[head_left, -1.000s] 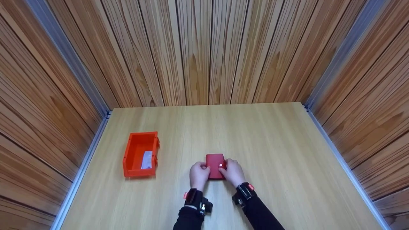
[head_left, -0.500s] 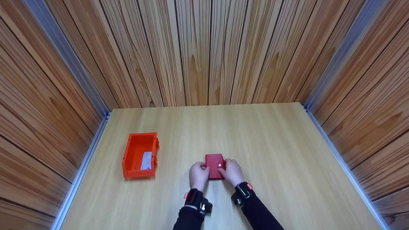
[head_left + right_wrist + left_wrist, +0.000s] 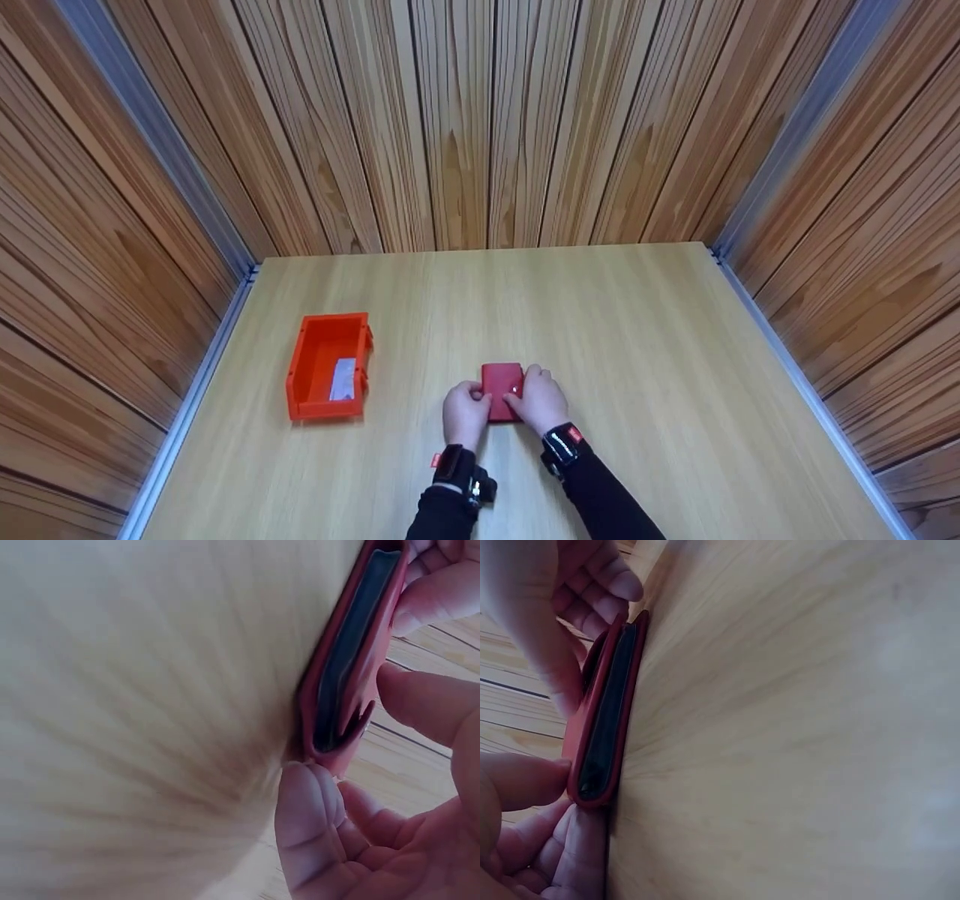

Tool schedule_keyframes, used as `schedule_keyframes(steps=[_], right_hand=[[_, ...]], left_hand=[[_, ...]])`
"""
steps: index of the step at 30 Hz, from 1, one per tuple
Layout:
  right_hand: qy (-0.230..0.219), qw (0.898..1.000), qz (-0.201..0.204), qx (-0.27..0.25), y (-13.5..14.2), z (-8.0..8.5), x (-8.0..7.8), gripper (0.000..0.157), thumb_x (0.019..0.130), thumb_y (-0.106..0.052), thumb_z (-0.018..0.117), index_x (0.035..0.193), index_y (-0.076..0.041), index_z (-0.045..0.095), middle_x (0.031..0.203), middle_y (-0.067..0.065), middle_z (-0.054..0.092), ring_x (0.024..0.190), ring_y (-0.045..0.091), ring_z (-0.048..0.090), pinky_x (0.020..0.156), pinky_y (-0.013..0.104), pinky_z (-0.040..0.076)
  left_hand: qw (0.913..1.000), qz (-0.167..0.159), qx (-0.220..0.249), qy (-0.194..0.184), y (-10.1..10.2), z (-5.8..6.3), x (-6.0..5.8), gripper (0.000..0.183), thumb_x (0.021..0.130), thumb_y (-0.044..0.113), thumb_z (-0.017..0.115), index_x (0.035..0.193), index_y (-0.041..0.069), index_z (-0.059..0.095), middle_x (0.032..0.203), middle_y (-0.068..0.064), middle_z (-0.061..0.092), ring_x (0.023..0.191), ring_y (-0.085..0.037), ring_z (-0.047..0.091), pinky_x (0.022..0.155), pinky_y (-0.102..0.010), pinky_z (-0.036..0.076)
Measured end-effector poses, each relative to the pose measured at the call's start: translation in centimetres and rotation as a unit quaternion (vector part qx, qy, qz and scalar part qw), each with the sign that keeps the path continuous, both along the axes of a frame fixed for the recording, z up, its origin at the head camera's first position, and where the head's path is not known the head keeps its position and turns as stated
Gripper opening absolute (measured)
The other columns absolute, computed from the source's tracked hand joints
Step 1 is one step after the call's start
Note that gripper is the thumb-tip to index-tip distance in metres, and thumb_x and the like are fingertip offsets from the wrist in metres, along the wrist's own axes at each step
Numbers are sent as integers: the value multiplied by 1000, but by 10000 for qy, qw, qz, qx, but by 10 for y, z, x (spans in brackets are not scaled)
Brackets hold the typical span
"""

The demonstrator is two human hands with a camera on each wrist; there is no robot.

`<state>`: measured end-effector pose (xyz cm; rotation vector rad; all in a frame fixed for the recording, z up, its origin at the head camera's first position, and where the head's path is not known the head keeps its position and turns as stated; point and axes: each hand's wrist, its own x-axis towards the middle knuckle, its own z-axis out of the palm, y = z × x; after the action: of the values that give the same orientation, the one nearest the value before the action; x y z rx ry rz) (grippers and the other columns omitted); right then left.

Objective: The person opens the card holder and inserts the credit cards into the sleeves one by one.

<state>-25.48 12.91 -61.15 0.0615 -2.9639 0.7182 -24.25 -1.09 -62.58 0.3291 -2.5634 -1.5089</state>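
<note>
A small red card holder (image 3: 501,397) with a snap-button strap at its right side lies on the table in front of me. My left hand (image 3: 465,417) pinches its left edge, thumb on the top cover. From the right, my right hand (image 3: 543,402) holds it, with the thumb on the cover by the snap and the other fingers along the right edge. Dark inner sleeves show between the covers of the card holder (image 3: 607,720) in the left wrist view. In the right wrist view, the strap's end on the card holder (image 3: 352,660) stands slightly bent at the edge.
An orange-red open bin (image 3: 319,409) stands on the left of the table, with a white paper label (image 3: 343,379) inside. The wooden tabletop (image 3: 637,360) is bounded by plank walls (image 3: 457,135) and metal rails (image 3: 795,356).
My right hand has shifted slightly left, and its thumb reaches further over the cover near the snap. The left hand and card holder have hardly moved.
</note>
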Motion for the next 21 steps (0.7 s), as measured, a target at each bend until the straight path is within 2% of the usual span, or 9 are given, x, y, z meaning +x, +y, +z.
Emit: schedule_keyframes(steps=[5, 10, 16, 21], right_hand=[[202, 9990, 162, 373, -3, 1, -1, 48, 80, -29, 81, 99, 7, 57, 85, 16, 56, 74, 31, 61, 67, 45, 52], [427, 9977, 228, 470, -2, 2, -1, 38, 82, -23, 77, 96, 7, 59, 81, 16, 57, 71, 31, 60, 65, 45, 52], [667, 9963, 191, 517, -4, 4, 1, 27, 82, -16, 73, 90, 6, 60, 78, 16, 57, 69, 31, 60, 62, 45, 51], [919, 9923, 329, 761, -4, 3, 2, 23, 84, -13, 70, 93, 7, 63, 78, 16, 60, 72, 33, 63, 65, 45, 52]], left_hand=[[10000, 4, 0, -31, 0, -2, -1, 20, 80, 4, 77, 99, -1, 72, 79, -3, 65, 77, -19, 62, 74, -37, 51], [9999, 23, 63, -136, 0, -1, -1, 20, 81, 4, 77, 100, 0, 72, 79, -2, 65, 77, -18, 61, 74, -36, 51], [10000, -4, 54, -24, 1, -2, -2, 19, 80, 4, 77, 98, 0, 72, 77, -1, 63, 75, -17, 60, 73, -35, 50], [9999, -47, 74, 80, 0, -2, -1, 19, 78, 3, 78, 97, 0, 72, 76, -2, 64, 74, -18, 60, 72, -35, 50]])
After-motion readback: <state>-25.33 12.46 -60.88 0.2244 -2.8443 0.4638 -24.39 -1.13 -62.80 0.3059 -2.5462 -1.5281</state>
